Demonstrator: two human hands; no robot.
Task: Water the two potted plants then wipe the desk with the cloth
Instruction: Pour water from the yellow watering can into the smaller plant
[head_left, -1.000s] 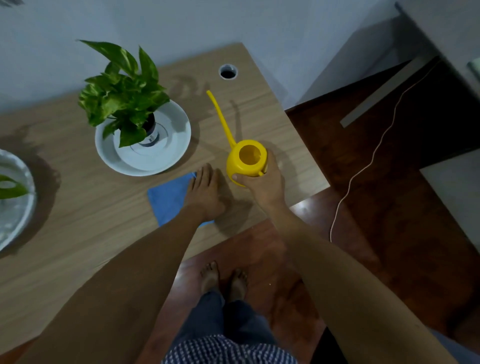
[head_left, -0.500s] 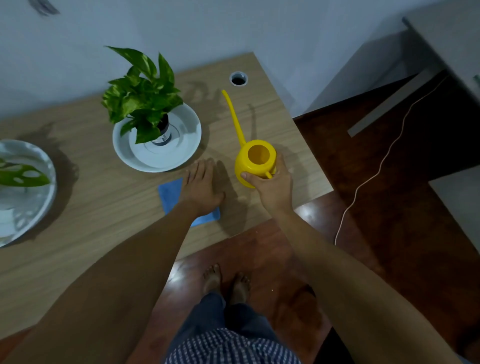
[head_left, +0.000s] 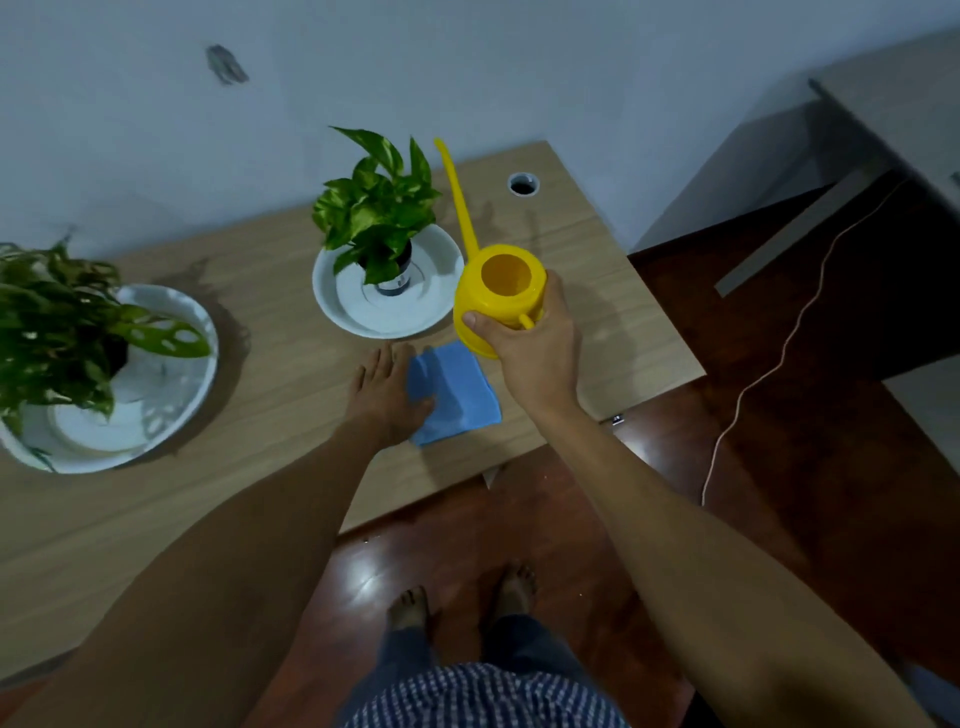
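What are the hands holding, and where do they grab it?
The right hand holds the yellow watering can by its round body, beside the small handle. The left hand holds nothing; it lies flat on the blue cloth.

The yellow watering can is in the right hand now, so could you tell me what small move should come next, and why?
Probably swing the yellow watering can left and tip it so its spout end comes over the small potted plant. The right hand grips the can upright, the spout rising just right of that plant's leaves. The left hand rests flat on the blue cloth.
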